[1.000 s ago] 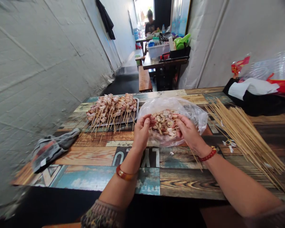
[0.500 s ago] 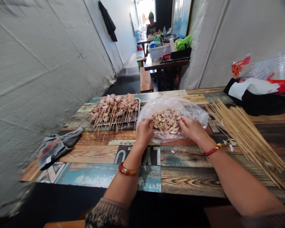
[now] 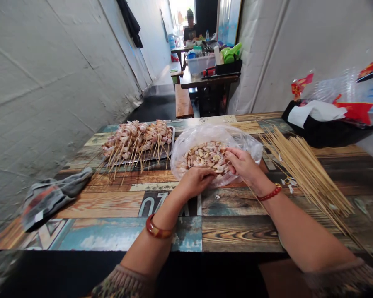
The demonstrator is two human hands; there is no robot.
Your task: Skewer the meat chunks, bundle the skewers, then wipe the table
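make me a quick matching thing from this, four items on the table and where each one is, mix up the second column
1. loaded skewers
2. loose pale pieces
3. pile of bare sticks
4. grey cloth

a. near the front left corner of the table
b. inside the clear plastic bag
c. to the right of the bag
d. heaped on the metal tray

Pairs: 1-d, 2-b, 3-c, 4-a

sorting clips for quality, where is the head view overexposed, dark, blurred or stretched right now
Head view, far end: the bright opening is washed out white; head view, bottom: the space below the table is nearly black; head view, lower left: the wall is smeared and looks stretched; head view, middle: the left hand and right hand are clearer, though fine detail is soft.
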